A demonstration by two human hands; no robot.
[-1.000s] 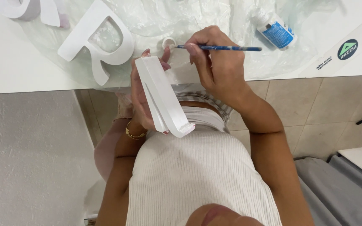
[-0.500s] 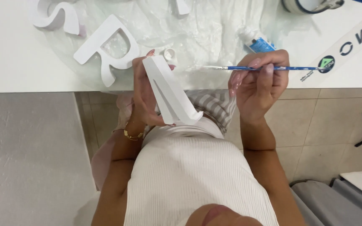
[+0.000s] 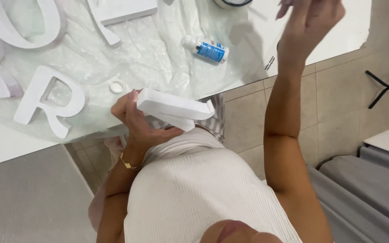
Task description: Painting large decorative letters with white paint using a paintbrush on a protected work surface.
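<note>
White table (image 3: 5,148), top left, near edge slanting up toward the right. Clear plastic sheet (image 3: 158,58) spread over most of it, crinkled, reaching down to that near edge. Bare table only in a strip at the near left corner. Tiled floor (image 3: 338,103) open past the near edge, on the right. Big white letter R (image 3: 46,105) flat on the sheet by the near edge, left side. Another white letter (image 3: 122,11) at the far edge. White block letter (image 3: 174,110) off the table, just over the near edge, close to the belly. Left hand (image 3: 133,119) clamped on its left end, thumb on top. Right hand (image 3: 309,22) up high over the right edge, fingers bent, top cut off, grip not clear. Blue bottle (image 3: 208,48) lying on the sheet, middle. Small white cap (image 3: 116,86) near the edge, just beside the left hand.
</note>
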